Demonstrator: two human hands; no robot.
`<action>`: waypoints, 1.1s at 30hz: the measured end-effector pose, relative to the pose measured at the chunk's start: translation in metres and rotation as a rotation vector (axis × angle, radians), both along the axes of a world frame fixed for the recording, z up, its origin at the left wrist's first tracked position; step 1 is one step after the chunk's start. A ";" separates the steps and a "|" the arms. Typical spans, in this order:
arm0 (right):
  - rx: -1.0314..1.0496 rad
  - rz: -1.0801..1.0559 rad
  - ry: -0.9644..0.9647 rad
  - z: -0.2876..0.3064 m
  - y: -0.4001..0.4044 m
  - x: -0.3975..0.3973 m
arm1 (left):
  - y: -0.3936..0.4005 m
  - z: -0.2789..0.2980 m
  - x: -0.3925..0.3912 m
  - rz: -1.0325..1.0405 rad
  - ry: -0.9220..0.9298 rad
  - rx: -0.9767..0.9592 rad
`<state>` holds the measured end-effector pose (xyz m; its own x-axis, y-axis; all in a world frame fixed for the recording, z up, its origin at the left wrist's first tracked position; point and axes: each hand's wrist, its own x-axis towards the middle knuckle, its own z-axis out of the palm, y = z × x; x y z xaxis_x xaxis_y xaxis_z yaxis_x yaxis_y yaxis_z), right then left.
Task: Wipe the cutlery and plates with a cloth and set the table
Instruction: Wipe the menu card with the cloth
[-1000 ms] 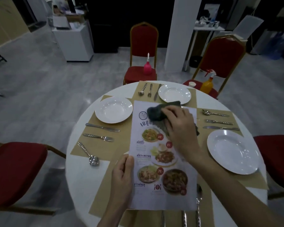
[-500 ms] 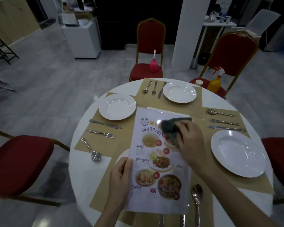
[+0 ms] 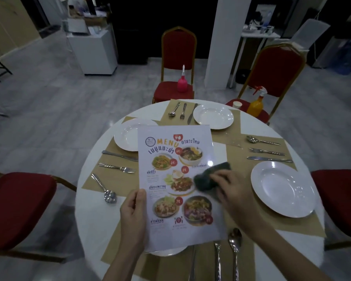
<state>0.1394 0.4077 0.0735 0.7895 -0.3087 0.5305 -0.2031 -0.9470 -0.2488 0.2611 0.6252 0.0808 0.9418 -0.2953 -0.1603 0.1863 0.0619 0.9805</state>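
Observation:
My left hand (image 3: 133,214) pinches the lower left edge of a laminated menu (image 3: 171,173) and holds it over the round white table (image 3: 89,216). My right hand (image 3: 230,190) grips a dark grey cloth (image 3: 208,178) and presses it against the menu's right side. White plates lie on tan placemats at the left (image 3: 128,136), far side (image 3: 213,116) and right (image 3: 283,188). A nearer plate (image 3: 170,252) is mostly hidden under the menu. Beside each plate lie a spoon, a fork and a knife; the near spoon (image 3: 235,240) shows below my right wrist.
Red chairs ring the table: far (image 3: 178,49), far right (image 3: 280,69), left (image 3: 18,203) and right (image 3: 340,201). A pink bottle (image 3: 182,84) stands on the far chair's seat. An orange spray bottle (image 3: 255,105) and a paper cup (image 3: 237,104) sit on the far-right chair.
My right hand has dragged the cloth down the menu from its top toward the middle right. The menu's heading is uncovered now. My left hand keeps its hold.

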 end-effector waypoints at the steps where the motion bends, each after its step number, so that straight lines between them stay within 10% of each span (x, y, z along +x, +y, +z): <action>1: 0.084 -0.097 -0.029 0.002 -0.008 0.002 | 0.000 -0.001 -0.003 -0.004 0.009 0.004; 4: 0.143 -0.208 -0.112 0.013 -0.001 0.021 | -0.007 -0.001 -0.005 0.007 0.067 -0.013; 12: -0.270 0.539 0.103 0.009 0.064 0.005 | -0.019 0.017 0.009 0.119 0.098 -0.117; 19: -0.009 -0.104 0.009 0.016 -0.015 0.012 | -0.012 0.011 -0.011 0.101 0.027 -0.028; 28: -0.183 0.423 0.054 0.027 0.063 0.039 | -0.016 0.008 -0.022 -0.006 -0.026 -0.006; 33: -0.011 0.033 -0.009 0.038 -0.012 0.037 | -0.007 0.003 -0.023 -0.102 -0.075 0.044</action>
